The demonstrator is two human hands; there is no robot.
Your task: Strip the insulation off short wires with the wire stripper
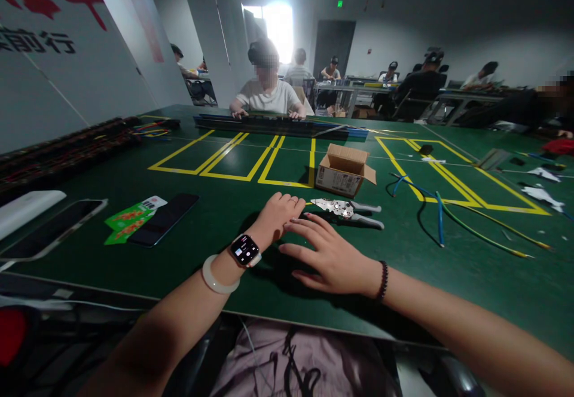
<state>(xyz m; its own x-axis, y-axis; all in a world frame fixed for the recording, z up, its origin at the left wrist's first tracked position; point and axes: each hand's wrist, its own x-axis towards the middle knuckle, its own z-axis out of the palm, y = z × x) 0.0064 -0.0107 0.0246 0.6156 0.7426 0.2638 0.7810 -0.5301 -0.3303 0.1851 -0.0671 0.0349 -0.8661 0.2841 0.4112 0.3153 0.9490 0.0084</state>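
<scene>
My left hand (278, 220) is over the green table, its fingers curled and closed, with the fingertips hidden from view. I cannot tell what they hold, if anything; a small yellow bit shows just beyond them. Close beside it, my right hand (323, 255) has its fingers spread and holds nothing. Its fingertips are by the left hand's knuckles. Just past both hands lies a pair of wire strippers (345, 208) with grey handles, jaws pointing left. Behind them stands an open cardboard box (339, 176).
Blue and yellow-green wires (442, 220) lie to the right. On the left are a dark phone (165, 219), a green packet (130, 222) and another phone-like device (54, 228). Across the table sits a person (266, 89) behind long dark trunking (269, 125). Yellow tape marks the tabletop.
</scene>
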